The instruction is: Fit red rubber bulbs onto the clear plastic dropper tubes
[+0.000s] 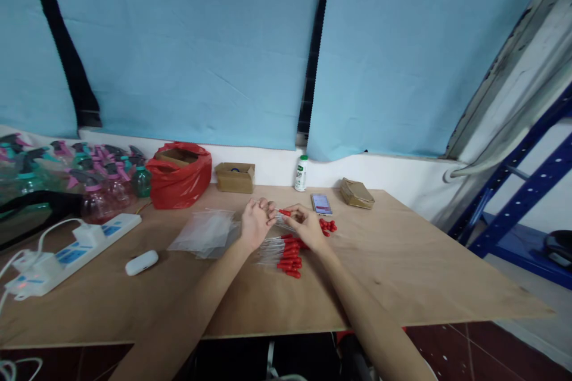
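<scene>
Over the middle of the table, my left hand [257, 225] is turned palm up, fingers loosely curled but apart, close to the clear ends of some droppers. My right hand [305, 226] pinches a dropper [284, 212] with a red bulb and a clear thin tube, pointing toward my left hand. Part of what it holds is hidden by the fingers. Beneath both hands lies a pile of similar red-bulb droppers [290, 257], tubes toward the left. A few more red bulbs [328, 226] show beyond my right hand. Clear plastic bags [205, 232] lie left of my left hand.
A white power strip [67, 259] and white earbud case [142, 263] lie to the left. Spray bottles [111, 184], a red plastic bag [181, 181], an open carton [235, 178], a white bottle [301, 174], a phone [322, 204] and a brown package [356, 193] line the back.
</scene>
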A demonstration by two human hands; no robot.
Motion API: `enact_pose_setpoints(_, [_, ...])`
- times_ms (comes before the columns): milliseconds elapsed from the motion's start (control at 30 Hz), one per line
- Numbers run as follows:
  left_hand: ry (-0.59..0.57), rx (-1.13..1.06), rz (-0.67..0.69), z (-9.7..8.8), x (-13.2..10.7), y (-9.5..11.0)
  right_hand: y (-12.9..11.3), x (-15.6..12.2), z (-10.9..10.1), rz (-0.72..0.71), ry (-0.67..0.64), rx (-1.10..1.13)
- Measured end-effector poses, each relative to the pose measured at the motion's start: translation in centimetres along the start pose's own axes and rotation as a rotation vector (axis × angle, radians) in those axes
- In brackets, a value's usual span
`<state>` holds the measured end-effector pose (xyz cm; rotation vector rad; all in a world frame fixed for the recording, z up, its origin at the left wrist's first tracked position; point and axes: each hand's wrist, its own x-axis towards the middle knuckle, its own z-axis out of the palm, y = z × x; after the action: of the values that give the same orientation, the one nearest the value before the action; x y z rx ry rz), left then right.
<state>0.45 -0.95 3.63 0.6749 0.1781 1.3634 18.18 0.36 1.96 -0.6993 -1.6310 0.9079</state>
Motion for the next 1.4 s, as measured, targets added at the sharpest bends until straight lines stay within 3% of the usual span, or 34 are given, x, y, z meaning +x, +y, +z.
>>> enact_pose_setpoints(200, [-0.059,-0.029,-0.011,0.8,-0.4,0.2,-0.7,0.0,0.2,0.041,0.003,0.161])
enact_pose_setpoints(567, [-0.084,-0.024,0.000,2.1,-1.1,-0.4,-0.8,-0.2,0.1,0.013,0.043,0.193])
enact_pose_setpoints(1167, [-0.038,0.041,-0.040,1.6,-0.8,-0.9,-1.2,-0.2,-1.0,-0.074,0.030,-0.141])
enact_pose_setpoints(1400, [-0.027,0.177,0.027,0.1,0.3,-0.9,-1.2,0.4,-2.0,-0.044,-0.003,-0.184])
